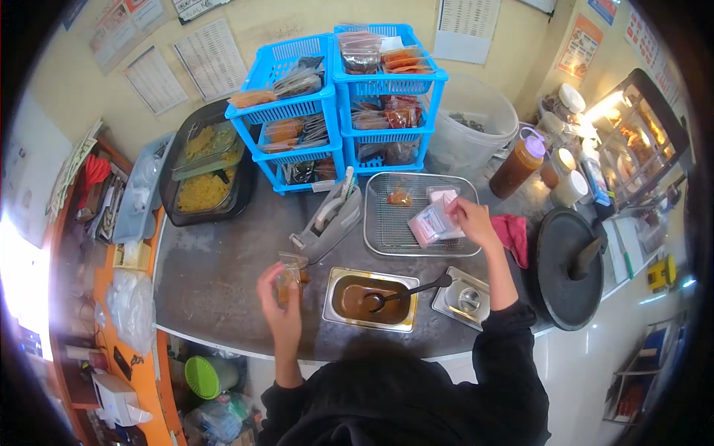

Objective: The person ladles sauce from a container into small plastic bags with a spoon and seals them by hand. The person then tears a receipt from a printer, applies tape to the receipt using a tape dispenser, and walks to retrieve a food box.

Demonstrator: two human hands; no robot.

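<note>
My left hand (281,299) holds a small clear bag (290,276) with brown contents, left of the steel tub. My right hand (470,221) pinches the edge of a pink-and-white packet (430,225) over the wire rack tray (383,229). Another small bag with orange-brown contents (399,195) lies on the rack. In front of me, the steel tub (335,314) holds brown sauce (353,299) and a black ladle (413,291). A steel lid (462,297) rests to its right.
Behind stand blue stacked baskets (338,119) of filled bags and a grey tape dispenser (332,223). To the right are a pink cloth (512,236), stone mortar (558,275), sauce bottle (515,167) and clear bucket (476,111). Black trays (178,212) sit at left.
</note>
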